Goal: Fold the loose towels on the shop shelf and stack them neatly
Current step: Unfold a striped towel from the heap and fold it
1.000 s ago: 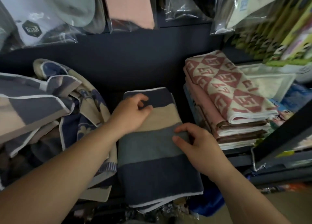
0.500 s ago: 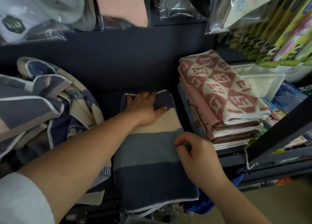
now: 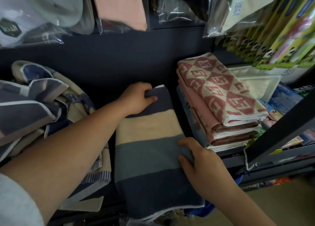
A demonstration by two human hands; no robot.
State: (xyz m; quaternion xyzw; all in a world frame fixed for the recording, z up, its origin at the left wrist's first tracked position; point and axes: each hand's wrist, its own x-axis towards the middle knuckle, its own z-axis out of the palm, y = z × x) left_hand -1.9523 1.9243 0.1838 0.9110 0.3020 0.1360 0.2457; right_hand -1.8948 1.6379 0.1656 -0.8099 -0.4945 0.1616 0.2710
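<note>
Head view: folded striped towel (image 3: 150, 140) on shelf (image 3: 233, 159)

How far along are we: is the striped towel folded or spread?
Folded: striped towel forms a narrow rectangle with layered edges at its near end.

Navy, cream, grey-blue striped towel (image 3: 150, 150)

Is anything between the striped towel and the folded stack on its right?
Nothing visible. Only a narrow dark gap separates the striped towel from the stack, and nothing lies on top of the stack. The left hand and right hand grip the towel.
</note>
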